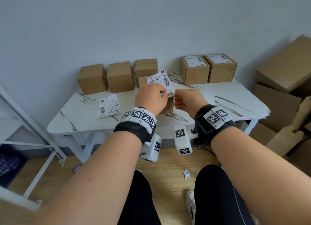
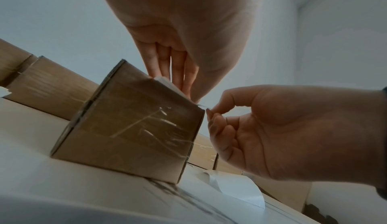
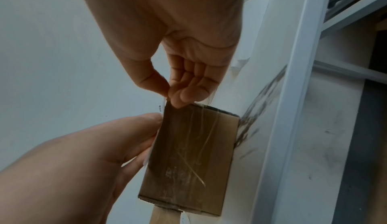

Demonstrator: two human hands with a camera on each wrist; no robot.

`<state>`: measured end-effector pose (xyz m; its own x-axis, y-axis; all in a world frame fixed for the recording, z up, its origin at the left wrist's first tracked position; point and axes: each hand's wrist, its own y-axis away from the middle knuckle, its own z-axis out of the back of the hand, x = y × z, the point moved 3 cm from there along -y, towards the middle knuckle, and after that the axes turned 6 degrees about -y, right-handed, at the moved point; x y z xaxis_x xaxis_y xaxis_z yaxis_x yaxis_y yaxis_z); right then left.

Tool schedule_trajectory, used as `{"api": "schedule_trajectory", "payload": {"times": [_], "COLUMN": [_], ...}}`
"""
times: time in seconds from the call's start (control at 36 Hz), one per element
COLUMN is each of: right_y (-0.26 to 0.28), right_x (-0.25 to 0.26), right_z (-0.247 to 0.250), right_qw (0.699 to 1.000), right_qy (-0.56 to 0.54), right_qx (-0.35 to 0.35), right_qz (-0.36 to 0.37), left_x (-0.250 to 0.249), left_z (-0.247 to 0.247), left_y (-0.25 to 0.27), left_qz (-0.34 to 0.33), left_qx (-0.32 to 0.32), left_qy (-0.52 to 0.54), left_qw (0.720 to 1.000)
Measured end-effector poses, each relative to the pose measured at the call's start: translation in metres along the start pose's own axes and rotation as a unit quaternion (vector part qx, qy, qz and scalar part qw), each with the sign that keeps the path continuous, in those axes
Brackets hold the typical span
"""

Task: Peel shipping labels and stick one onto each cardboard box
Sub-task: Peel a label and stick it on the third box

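A white shipping label (image 1: 159, 80) with barcodes is held over a small cardboard box (image 1: 168, 106) near the middle of the table. My left hand (image 1: 162, 94) pinches the label's near edge. My right hand (image 1: 175, 99) pinches its near right corner between thumb and forefinger. In the left wrist view my left fingers (image 2: 176, 78) reach down to the top edge of the box (image 2: 130, 124), and the right hand (image 2: 209, 111) pinches at its corner. The right wrist view has the box (image 3: 192, 153) below my right fingertips (image 3: 182, 95). Its top face is hidden.
Three plain boxes (image 1: 119, 76) stand at the back left of the marble table (image 1: 235, 98), two labelled boxes (image 1: 194, 69) at the back right. Loose labels (image 1: 108, 106) lie at front left, peeled backing (image 2: 240, 189) beside the box. Large cartons (image 1: 286, 64) stand right, a white rack (image 1: 25, 123) left.
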<state>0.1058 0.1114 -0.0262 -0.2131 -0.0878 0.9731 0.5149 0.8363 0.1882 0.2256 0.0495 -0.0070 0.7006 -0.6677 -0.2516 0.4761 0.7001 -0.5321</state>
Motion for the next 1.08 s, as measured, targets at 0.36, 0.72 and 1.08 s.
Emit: {"api": "schedule_trajectory", "payload": {"times": [0.36, 0.72, 1.08], "right_y": [0.0017, 0.0018, -0.0015], "right_x": [0.0047, 0.0045, 0.0043], "right_z": [-0.0050, -0.0043, -0.0038], "right_qw": [0.998, 0.999, 0.999], "right_qy": [0.017, 0.000, 0.005], "right_qx": [-0.001, 0.004, 0.018], "right_qz": [-0.055, -0.045, -0.029], "left_x": [0.0009, 0.0006, 0.0000], "left_z": [0.0018, 0.0023, 0.0048], "left_y": [-0.0014, -0.0019, -0.0024], "left_qz": [0.001, 0.013, 0.014], "left_qx": [0.017, 0.029, 0.037], "left_qy": [0.001, -0.002, -0.004], "left_qw": [1.000, 0.999, 0.999]}}
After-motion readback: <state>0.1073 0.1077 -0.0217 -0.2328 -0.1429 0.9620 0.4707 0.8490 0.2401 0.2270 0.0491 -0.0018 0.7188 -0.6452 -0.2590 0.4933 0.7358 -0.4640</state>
